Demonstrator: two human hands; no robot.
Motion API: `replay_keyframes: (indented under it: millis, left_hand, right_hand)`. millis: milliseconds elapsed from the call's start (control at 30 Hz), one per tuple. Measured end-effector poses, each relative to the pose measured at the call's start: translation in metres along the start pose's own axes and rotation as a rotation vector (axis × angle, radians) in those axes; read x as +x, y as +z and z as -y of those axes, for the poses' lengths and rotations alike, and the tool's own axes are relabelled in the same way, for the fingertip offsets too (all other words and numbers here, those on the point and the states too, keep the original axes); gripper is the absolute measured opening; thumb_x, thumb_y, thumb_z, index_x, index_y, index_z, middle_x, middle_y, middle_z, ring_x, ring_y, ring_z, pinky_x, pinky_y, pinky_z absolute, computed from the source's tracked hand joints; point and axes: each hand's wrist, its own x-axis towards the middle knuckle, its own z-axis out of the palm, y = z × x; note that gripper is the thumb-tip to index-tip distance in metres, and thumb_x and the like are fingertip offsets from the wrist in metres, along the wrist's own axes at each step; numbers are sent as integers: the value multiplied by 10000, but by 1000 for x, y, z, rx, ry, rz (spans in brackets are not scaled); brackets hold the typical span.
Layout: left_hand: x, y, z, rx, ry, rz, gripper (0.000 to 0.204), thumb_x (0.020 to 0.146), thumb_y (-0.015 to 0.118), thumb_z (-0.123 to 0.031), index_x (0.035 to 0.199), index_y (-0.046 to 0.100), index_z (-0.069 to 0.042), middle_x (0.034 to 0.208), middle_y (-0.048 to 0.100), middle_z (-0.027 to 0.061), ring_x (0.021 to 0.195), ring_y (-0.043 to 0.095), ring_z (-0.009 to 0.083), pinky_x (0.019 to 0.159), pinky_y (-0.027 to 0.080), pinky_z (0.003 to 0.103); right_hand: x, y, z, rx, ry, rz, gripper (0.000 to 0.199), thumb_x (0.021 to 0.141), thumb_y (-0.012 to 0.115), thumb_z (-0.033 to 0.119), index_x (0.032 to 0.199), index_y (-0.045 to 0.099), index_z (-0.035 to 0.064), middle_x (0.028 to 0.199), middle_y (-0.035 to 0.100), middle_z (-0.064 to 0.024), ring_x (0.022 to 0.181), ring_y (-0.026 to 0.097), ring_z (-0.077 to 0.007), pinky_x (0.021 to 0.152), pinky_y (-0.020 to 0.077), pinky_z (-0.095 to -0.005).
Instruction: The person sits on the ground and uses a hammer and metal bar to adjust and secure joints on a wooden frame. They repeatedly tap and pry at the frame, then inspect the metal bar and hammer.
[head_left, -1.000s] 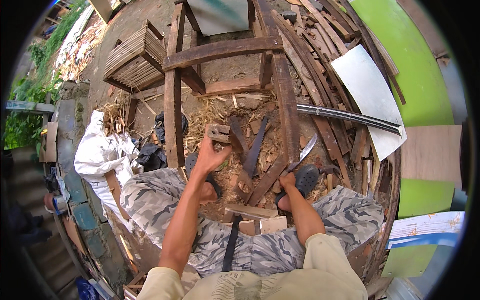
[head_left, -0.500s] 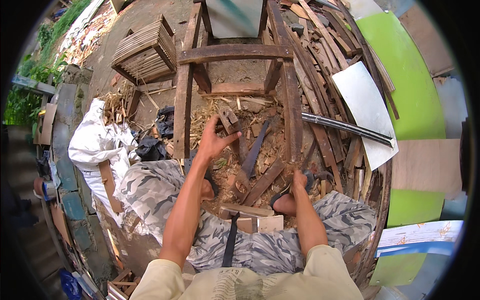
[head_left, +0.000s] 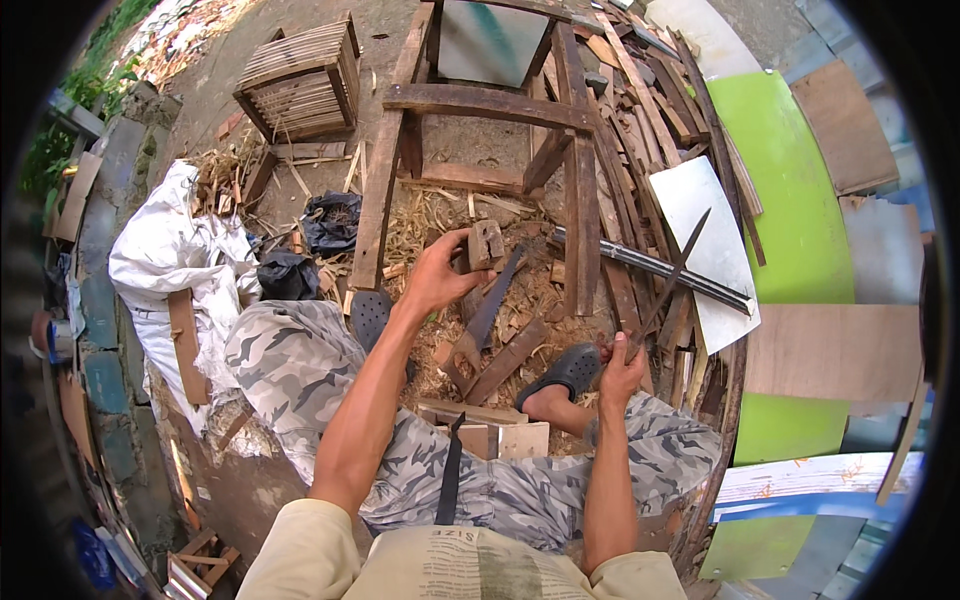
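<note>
My left hand (head_left: 440, 274) grips a short wooden piece (head_left: 486, 244) with a hole in its end face, held up over the shavings. My right hand (head_left: 622, 372), above my right knee, is closed on a long, thin, dark tapering blade (head_left: 680, 262) that points up and away to the right. Its handle is mostly hidden in my fist. A handsaw (head_left: 486, 318) lies on the ground between my feet, beside a flat board (head_left: 508, 362). Past my hands stands a dark wooden frame (head_left: 480, 106) with legs and crossbars.
Scrap lumber (head_left: 640, 150) is piled at the right, with a white sheet (head_left: 690, 215) and a dark metal bar (head_left: 680, 276) across it. A slatted wooden crate (head_left: 298, 85) is at the far left. White sacks (head_left: 165, 250) and black plastic (head_left: 330, 222) lie left.
My right hand has come up from the ground by my right foot with the dark blade. My left hand has tilted the wooden piece so its end face shows.
</note>
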Motion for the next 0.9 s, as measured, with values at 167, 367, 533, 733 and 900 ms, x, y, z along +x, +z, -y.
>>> replay_keyframes:
  millis: [167, 367, 533, 733, 900]
  left_hand:
    - [-8, -1, -2, 68, 71, 33, 707, 733, 911, -193, 1329, 586, 3, 1262, 655, 147, 1204, 639, 277, 1073, 503, 408]
    - [-11, 1, -6, 77, 127, 22, 685, 733, 897, -156, 1324, 590, 2, 1242, 665, 150, 1178, 650, 266, 1068, 510, 399]
    - [-16, 2, -1, 68, 128, 7, 660, 743, 879, -111, 1325, 585, -6, 1236, 668, 143, 1175, 651, 250, 1058, 516, 391]
    - [-14, 6, 0, -5, 82, 3, 658, 740, 875, -75, 1320, 573, -7, 1240, 664, 149, 1186, 645, 252, 1063, 507, 392]
    - [-11, 6, 4, 11, 57, -18, 708, 703, 919, -184, 1308, 594, -9, 1236, 676, 165, 1164, 664, 279, 1027, 528, 405]
  right_hand:
    - [-69, 20, 101, 385, 107, 367, 246, 987, 679, 237, 1086, 616, 21, 633, 553, 16, 508, 510, -77, 496, 432, -250]
    - [-114, 58, 109, 90, -11, 551, 290, 916, 770, 277, 894, 669, 6, 645, 635, -3, 599, 562, -61, 558, 452, -261]
    - [-116, 76, 96, 0, -9, 541, 295, 898, 771, 269, 887, 672, -8, 661, 663, -58, 606, 587, -98, 578, 469, -309]
    - [-112, 79, 93, -49, -80, 525, 303, 901, 757, 272, 895, 667, -17, 673, 678, -102, 585, 615, -163, 588, 479, -341]
    - [-109, 82, 97, -48, -97, 536, 316, 899, 754, 275, 920, 672, -29, 679, 680, -116, 591, 624, -186, 594, 481, -349]
